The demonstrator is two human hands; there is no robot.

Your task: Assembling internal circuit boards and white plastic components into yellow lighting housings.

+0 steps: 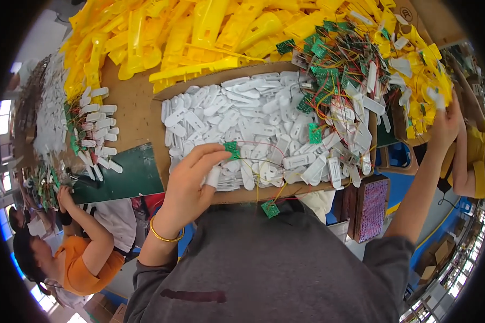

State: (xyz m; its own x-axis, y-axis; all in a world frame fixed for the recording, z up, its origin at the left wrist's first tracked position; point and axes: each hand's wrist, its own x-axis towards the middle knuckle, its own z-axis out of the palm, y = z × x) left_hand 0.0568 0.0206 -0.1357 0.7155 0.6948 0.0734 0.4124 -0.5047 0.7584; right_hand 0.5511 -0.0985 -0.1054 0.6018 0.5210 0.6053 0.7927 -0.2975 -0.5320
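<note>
My left hand point(191, 180) is over the near left part of a shallow carton point(226, 198) of white plastic pieces point(221, 121). Its fingertips hold a small green circuit board point(231, 151), with thin red and dark wires trailing to the right. A white cover sits on the thumb. Another green board point(270, 209) hangs by wires over the carton's near edge, against my dark shirt. Far to the right, my right hand point(447, 121) reaches to a box of yellow plastic shells point(422, 110). Its thumb and finger look apart, the thumb white-covered; other fingers are partly hidden.
A tangle of wired green boards point(328, 81) covers the carton's right side. Yellow shells point(199, 27) are heaped behind it. White pieces with wires point(100, 129) lie left on cardboard. A person in orange point(86, 264) works at left; another person's yellow sleeve point(476, 167) shows at right.
</note>
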